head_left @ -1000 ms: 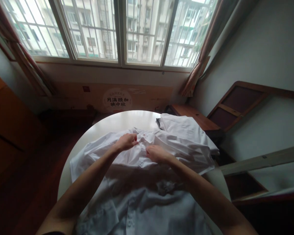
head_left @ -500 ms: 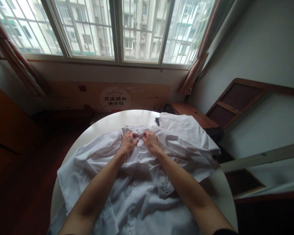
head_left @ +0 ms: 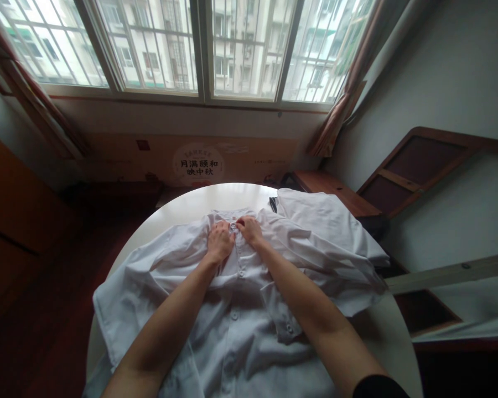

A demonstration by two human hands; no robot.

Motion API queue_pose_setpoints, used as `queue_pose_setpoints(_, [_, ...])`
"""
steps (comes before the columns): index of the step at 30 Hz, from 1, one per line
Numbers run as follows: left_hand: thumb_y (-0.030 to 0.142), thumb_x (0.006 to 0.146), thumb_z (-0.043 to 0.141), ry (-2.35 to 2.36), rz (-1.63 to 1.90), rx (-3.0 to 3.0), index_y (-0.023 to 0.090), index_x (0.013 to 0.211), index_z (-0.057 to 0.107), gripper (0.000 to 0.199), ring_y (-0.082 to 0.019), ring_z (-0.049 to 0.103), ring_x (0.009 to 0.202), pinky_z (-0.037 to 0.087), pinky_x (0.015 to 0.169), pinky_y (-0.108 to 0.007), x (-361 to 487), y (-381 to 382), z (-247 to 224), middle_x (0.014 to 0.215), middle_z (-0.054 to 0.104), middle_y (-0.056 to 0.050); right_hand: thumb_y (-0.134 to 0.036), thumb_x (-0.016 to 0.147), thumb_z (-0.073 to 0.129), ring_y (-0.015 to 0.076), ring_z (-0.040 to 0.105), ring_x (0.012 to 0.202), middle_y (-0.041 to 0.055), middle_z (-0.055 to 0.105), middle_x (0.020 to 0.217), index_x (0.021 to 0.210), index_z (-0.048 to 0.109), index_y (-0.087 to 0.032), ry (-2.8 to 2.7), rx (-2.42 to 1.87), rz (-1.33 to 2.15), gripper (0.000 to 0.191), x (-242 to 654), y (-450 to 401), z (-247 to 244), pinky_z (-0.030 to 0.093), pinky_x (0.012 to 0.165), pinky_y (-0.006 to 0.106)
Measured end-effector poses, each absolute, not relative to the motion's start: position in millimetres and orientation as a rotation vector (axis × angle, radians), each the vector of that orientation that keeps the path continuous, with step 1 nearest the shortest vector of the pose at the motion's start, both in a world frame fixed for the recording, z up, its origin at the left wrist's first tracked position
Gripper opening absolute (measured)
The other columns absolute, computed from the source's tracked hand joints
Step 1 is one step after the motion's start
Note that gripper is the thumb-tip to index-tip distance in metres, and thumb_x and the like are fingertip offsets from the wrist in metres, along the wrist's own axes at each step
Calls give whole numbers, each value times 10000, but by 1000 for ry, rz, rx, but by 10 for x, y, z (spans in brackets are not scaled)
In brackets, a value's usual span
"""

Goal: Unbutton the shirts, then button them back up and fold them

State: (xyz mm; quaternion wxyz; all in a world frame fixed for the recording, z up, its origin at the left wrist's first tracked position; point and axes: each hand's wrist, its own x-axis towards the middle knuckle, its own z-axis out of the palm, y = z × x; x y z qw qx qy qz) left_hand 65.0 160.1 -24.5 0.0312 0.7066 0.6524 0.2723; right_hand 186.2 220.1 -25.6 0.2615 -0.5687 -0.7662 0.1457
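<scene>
A white button-up shirt lies spread face up, with its collar at the far side and its buttoned front running toward me. My left hand is on the left side of the front just below the collar, fingers curled on the cloth. Close by on the right, my right hand pinches the edge of the front with thumb and fingertips. Between the two hands a top button shows. A cuff with buttons lies folded over the shirt beneath my right forearm.
The shirt lies on a round white table. At the back right is another pile of white cloth, with a small black item at its edge. A brown wooden bench stands beyond, under a barred window.
My right hand has shifted slightly up at the collar, and the top button now shows between my hands. My left hand stays on the shirt front. The view has shifted slightly.
</scene>
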Motion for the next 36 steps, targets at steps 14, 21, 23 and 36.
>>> queue_pose_setpoints(14, [284, 780, 601, 1796, 1334, 1763, 165, 867, 727, 193, -181, 613, 801, 454, 802, -312, 678, 1651, -79, 879, 682, -79, -275, 807, 501, 164, 499, 797, 41, 510, 869, 772, 543, -183, -1681, -1094, 760, 107, 2033, 2064, -153, 436, 777, 308])
queue_pose_setpoints(21, [303, 749, 612, 1348, 1481, 1357, 146, 757, 692, 176, -147, 601, 642, 463, 618, -254, 680, 1725, -127, 723, 678, -43, -223, 798, 550, 220, 513, 926, 92, 559, 956, 887, 615, -172, -1591, -1266, 268, 122, 2013, 1723, 123, 417, 870, 366])
queue_pose_setpoints(23, [331, 743, 626, 1256, 1493, 1342, 150, 773, 683, 191, -141, 600, 652, 465, 618, -246, 679, 1721, -118, 747, 679, -41, -229, 795, 569, 201, 536, 847, 71, 585, 889, 844, 645, -179, -1668, -1233, 323, 103, 2001, 1674, 165, 439, 814, 341])
queue_pose_setpoints(36, [277, 740, 622, 1072, 1551, 1342, 164, 819, 663, 144, -147, 622, 753, 493, 728, -268, 725, 1678, -54, 828, 684, -43, -276, 697, 662, 163, 591, 750, 57, 666, 827, 794, 685, -148, -1432, -1156, 861, 162, 1947, 1748, 118, 464, 708, 298])
